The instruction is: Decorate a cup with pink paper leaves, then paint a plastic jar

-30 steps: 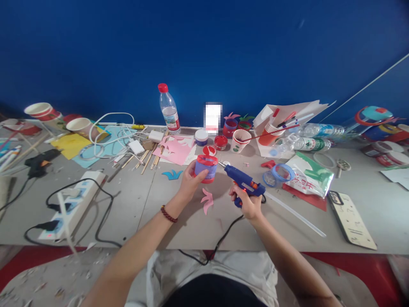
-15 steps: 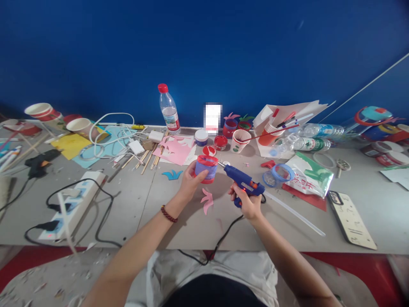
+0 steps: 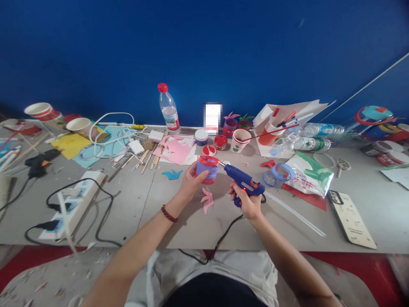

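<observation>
My left hand (image 3: 191, 181) is closed around a small purple cup with red bands (image 3: 207, 168) at its rim and base, holding it above the table. In my right hand (image 3: 247, 199) is a blue hot glue gun (image 3: 241, 177) with a small red light lit on its side. Its metal nozzle points left, at or very close to the cup's red rim; contact is hard to tell. A clear glue stick (image 3: 295, 213) sticks out behind the gun. Below the cup lies a pink paper cutout (image 3: 207, 201), and left of it a blue cutout (image 3: 172, 175).
A power strip (image 3: 75, 207) with black cords lies at left; the gun's cord (image 3: 223, 238) hangs over the front edge. Behind stand a water bottle (image 3: 170, 113), paint jars (image 3: 220, 142) and a paper cup (image 3: 240, 141). A phone (image 3: 351, 219) lies at right.
The cup has turned or tilted slightly in my left hand and shifted a touch to the right. My right hand and the glue gun look nearly still.
</observation>
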A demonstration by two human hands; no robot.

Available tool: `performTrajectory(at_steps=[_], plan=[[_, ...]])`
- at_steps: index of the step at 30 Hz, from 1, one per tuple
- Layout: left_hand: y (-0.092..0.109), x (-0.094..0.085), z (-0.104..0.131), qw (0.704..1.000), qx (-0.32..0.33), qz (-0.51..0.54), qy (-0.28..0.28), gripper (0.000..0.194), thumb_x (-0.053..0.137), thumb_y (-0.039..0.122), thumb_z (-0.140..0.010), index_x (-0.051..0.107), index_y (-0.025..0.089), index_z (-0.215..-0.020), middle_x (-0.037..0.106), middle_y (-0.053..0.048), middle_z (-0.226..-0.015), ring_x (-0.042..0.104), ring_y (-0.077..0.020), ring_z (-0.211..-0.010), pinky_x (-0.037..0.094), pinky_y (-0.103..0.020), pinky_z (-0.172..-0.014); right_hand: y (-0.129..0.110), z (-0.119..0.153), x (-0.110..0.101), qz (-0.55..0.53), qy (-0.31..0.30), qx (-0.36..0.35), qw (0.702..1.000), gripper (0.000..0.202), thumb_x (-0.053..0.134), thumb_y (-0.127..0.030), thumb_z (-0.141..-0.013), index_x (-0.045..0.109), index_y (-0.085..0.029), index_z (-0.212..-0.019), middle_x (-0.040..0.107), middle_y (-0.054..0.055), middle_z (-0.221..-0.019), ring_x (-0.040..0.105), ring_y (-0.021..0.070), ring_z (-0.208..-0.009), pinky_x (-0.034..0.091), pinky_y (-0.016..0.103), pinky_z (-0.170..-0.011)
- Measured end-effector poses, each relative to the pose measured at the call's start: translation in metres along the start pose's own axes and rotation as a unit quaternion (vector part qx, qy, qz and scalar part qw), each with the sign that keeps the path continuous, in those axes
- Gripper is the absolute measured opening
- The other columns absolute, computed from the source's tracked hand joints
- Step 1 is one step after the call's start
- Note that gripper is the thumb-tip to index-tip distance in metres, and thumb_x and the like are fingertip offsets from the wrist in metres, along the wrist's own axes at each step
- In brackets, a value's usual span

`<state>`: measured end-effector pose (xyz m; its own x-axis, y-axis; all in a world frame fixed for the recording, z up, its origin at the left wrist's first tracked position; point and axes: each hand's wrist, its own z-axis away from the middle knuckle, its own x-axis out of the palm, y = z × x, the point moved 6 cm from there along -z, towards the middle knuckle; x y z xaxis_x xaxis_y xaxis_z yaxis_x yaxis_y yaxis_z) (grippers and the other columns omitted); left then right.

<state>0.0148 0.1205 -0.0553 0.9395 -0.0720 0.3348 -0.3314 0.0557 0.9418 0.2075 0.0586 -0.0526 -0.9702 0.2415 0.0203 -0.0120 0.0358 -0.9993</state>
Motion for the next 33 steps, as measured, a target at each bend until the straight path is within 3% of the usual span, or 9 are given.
performTrajectory(at_steps=[21, 27, 33], plan=[[-0.0004, -0.0006, -0.0012, 1.0, 0.009, -0.002, -0.012, 0.051, 0.084, 0.047, -0.064, 0.069, 0.017, -0.103, 0.072, -0.008, -0.098, 0.065, -0.021, -0.089, 0.053, -0.032, -0.077, -0.0035, -0.0002, 0.0009, 0.015, 0.008, -0.003, 1.0, 0.037, 0.072, -0.05, -0.074, 0.066, -0.016, -0.061, 0.063, 0.004, -0.051, 0.056, 0.0128, -0.044, 0.048, 0.025, -0.045], [-0.0012, -0.0025, -0.0028, 1.0, 0.021, -0.004, -0.013, 0.048, 0.083, 0.047, -0.064, 0.07, 0.018, -0.099, 0.072, -0.005, -0.094, 0.064, -0.0188, -0.086, 0.052, -0.03, -0.078, -0.0075, -0.0018, -0.0001, -0.029, 0.028, 0.006, 0.999, 0.037, 0.073, -0.051, -0.071, 0.066, -0.015, -0.065, 0.064, 0.002, -0.054, 0.055, 0.0111, -0.042, 0.047, 0.023, -0.042], [-0.0033, -0.0043, -0.0033, 1.0, 0.021, 0.0, -0.004, 0.046, 0.082, 0.046, -0.066, 0.07, 0.018, -0.1, 0.071, -0.005, -0.094, 0.064, -0.0183, -0.085, 0.052, -0.029, -0.077, -0.0055, -0.0027, 0.0027, -0.05, 0.001, 0.022, 0.999, 0.038, 0.074, -0.052, -0.071, 0.066, -0.015, -0.068, 0.063, 0.002, -0.054, 0.056, 0.0113, -0.042, 0.046, 0.023, -0.041]])
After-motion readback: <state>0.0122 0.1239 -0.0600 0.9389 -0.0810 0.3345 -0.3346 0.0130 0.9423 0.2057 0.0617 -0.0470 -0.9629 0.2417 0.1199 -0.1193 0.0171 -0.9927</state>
